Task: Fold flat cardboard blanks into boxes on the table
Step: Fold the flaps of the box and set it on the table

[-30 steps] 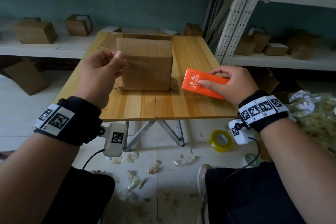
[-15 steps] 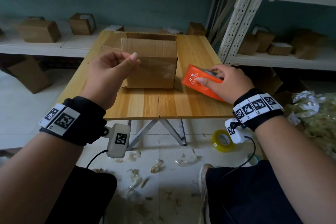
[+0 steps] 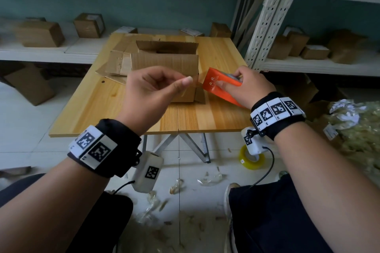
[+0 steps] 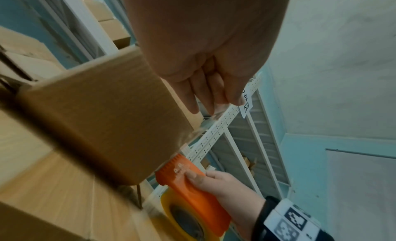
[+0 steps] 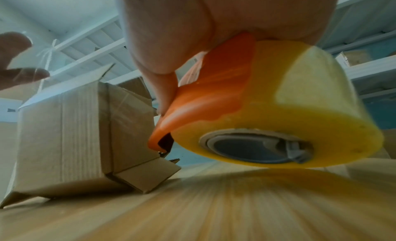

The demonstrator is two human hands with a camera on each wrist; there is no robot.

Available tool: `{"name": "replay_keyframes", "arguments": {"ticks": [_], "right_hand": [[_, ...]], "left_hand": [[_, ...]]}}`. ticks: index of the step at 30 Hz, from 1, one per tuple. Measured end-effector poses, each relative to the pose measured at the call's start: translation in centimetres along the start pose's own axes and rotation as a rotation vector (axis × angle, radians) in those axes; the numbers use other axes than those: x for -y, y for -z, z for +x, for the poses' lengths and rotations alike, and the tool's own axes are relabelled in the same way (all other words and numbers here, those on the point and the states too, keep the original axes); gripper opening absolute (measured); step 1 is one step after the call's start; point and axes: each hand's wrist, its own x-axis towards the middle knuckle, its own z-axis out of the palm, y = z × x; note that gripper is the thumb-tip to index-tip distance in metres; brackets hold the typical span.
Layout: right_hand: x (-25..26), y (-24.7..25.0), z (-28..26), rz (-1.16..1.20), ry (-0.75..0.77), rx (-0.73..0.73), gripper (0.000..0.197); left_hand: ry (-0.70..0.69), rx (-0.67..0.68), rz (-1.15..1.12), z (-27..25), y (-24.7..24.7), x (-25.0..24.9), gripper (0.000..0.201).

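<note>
An open-topped cardboard box (image 3: 164,63) stands mid-table, its bottom flaps splayed on the wood (image 5: 147,178). My right hand (image 3: 230,82) grips an orange tape dispenser (image 3: 218,86) carrying a yellow tape roll (image 5: 300,100), lifted just off the table beside the box's right corner. My left hand (image 3: 185,81) hovers in front of the box, thumb and fingers pinching the end of a clear tape strip (image 4: 212,112) that runs toward the dispenser's toothed edge (image 4: 171,161). Flat blanks (image 3: 117,65) lie left of the box.
The wooden folding table (image 3: 102,109) ends near my knees. A white shelf upright (image 3: 267,16) rises at its back right. Shelves behind hold small boxes (image 3: 39,34). On the floor lie a spare yellow tape roll (image 3: 251,159), tape scraps (image 3: 176,189) and crumpled wrap (image 3: 359,129).
My right hand picked the dispenser up from flat on the table and tilted it toward the box. My left hand left the box's left edge and moved right to pinch the tape end.
</note>
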Motion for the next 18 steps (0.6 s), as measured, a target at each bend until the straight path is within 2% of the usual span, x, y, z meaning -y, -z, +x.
{"name": "replay_keyframes", "arguments": {"ticks": [7, 13, 18], "right_hand": [[0.9, -0.4, -0.1, -0.002, -0.044, 0.0, 0.055], [1.8, -0.7, -0.6, -0.084, -0.044, -0.002, 0.055], [2.3, -1.0, -1.0, -0.136, -0.029, 0.0, 0.054]], "left_hand": [[0.091, 0.024, -0.104, 0.0, -1.4, 0.4, 0.023], [0.164, 0.051, -0.205, -0.3, -2.4, 0.0, 0.016], [0.165, 0.074, -0.237, -0.1, -2.3, 0.2, 0.014]]}}
